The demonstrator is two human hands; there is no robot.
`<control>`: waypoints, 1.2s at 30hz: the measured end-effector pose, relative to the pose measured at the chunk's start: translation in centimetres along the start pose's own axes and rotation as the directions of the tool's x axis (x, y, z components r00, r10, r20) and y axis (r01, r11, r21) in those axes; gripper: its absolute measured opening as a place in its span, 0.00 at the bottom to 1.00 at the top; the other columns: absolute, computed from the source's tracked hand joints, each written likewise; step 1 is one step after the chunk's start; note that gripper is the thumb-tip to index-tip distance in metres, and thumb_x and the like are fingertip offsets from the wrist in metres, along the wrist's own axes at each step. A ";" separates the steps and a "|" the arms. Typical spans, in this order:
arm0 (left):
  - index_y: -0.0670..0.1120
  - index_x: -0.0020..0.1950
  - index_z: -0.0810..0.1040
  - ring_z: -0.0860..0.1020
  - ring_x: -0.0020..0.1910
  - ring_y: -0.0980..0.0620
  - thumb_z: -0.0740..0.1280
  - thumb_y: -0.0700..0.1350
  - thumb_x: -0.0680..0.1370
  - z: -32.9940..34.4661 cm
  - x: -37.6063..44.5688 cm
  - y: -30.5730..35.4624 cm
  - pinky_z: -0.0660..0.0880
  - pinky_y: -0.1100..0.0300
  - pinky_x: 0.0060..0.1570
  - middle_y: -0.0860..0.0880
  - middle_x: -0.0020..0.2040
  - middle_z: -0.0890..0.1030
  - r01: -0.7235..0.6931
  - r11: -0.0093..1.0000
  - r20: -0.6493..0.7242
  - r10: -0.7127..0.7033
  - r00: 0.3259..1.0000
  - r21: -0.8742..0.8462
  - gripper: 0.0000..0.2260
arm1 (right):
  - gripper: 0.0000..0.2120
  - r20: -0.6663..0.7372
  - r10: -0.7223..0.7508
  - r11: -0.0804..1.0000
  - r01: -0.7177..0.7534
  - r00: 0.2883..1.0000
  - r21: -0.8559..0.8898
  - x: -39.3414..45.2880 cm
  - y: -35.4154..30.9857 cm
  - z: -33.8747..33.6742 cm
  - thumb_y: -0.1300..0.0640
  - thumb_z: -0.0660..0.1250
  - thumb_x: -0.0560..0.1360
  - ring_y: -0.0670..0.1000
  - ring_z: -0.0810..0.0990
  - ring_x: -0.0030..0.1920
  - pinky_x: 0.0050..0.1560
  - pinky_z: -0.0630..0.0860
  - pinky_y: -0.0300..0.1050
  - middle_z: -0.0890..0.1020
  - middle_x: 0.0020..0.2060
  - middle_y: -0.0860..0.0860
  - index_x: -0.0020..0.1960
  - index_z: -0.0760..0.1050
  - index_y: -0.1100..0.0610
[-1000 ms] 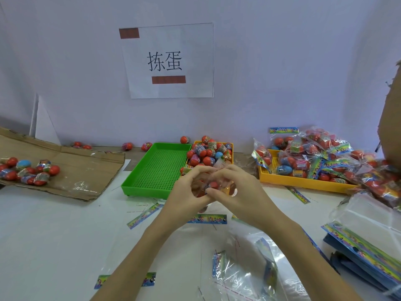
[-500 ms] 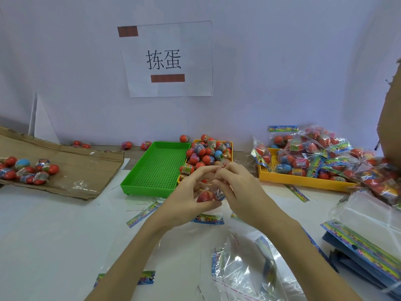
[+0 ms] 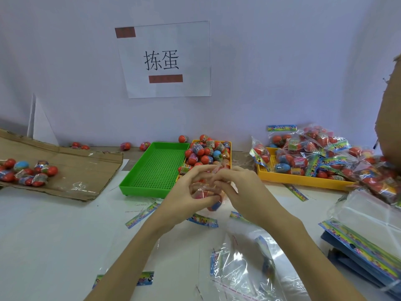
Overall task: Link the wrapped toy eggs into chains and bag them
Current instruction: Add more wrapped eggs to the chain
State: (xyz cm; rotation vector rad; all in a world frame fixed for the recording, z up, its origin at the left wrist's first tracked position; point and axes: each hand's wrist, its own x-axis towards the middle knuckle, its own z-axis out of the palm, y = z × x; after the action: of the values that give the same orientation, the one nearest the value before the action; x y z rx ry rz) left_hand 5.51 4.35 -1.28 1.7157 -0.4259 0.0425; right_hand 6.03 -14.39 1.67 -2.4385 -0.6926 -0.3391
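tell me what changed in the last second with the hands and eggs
Both hands, left hand and right hand, kept their fingers on the wrapped eggs and worked them a little lower, toward the person; an egg now hangs below the fingers. The green tray, yellow tray of bagged eggs, cardboard and empty bags stayed put.

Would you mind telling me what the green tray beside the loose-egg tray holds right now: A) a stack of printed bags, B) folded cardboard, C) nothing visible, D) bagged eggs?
C: the green tray shows only its bare perforated floor, while the loose eggs sit piled in the yellow tray next to it.
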 end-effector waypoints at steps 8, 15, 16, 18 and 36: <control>0.56 0.70 0.75 0.85 0.57 0.51 0.81 0.41 0.73 0.5 0.0 -0.3 0.80 0.58 0.61 0.54 0.60 0.84 0.012 1.000 0.011 -0.013 1.000 0.017 0.29 | 0.08 -0.044 -0.029 0.999 0.030 0.999 0.012 -0.1 0.0 0.3 0.56 0.63 0.84 0.42 0.74 0.51 0.58 0.60 0.40 0.83 0.52 0.43 0.57 0.79 0.46; 0.47 0.67 0.76 0.86 0.49 0.53 0.80 0.36 0.73 0.5 0.1 -0.1 0.79 0.66 0.49 0.50 0.46 0.87 0.039 0.999 -0.036 -0.039 0.999 -0.012 0.25 | 0.06 -0.184 -0.060 0.990 0.082 0.981 0.115 0.1 0.2 0.3 0.54 0.67 0.82 0.39 0.74 0.50 0.47 0.67 0.30 0.78 0.43 0.34 0.56 0.82 0.47; 0.48 0.66 0.77 0.87 0.48 0.51 0.79 0.35 0.73 0.3 0.1 -0.1 0.80 0.65 0.49 0.48 0.46 0.88 0.032 0.999 -0.061 -0.033 0.998 -0.016 0.24 | 0.07 -0.238 -0.067 0.987 0.099 0.969 0.129 0.1 0.2 0.4 0.55 0.67 0.82 0.38 0.74 0.50 0.46 0.67 0.29 0.78 0.44 0.33 0.57 0.82 0.48; 0.49 0.64 0.79 0.86 0.46 0.48 0.78 0.34 0.74 -0.2 0.2 0.1 0.81 0.62 0.45 0.45 0.46 0.87 0.017 1.000 -0.138 -0.019 0.990 -0.018 0.22 | 0.08 -0.356 -0.041 0.976 0.113 0.934 0.185 0.3 0.5 0.4 0.56 0.65 0.83 0.38 0.76 0.50 0.47 0.71 0.29 0.79 0.49 0.35 0.59 0.80 0.49; 0.49 0.61 0.80 0.88 0.44 0.50 0.81 0.44 0.70 -1.9 0.6 0.4 0.82 0.59 0.37 0.46 0.47 0.88 0.010 0.977 -0.425 -0.102 0.899 -0.212 0.22 | 0.12 -0.124 -0.015 0.986 -0.006 0.992 -0.168 1.8 3.3 5.7 0.46 0.59 0.85 0.49 0.67 0.67 0.66 0.53 0.48 0.79 0.57 0.41 0.61 0.80 0.41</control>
State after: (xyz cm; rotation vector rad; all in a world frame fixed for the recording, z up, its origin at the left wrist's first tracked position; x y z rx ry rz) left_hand 6.39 5.93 -0.38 1.4590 -0.0433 0.3247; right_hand 9.79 -12.58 -3.71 -2.5483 -0.6374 -0.5681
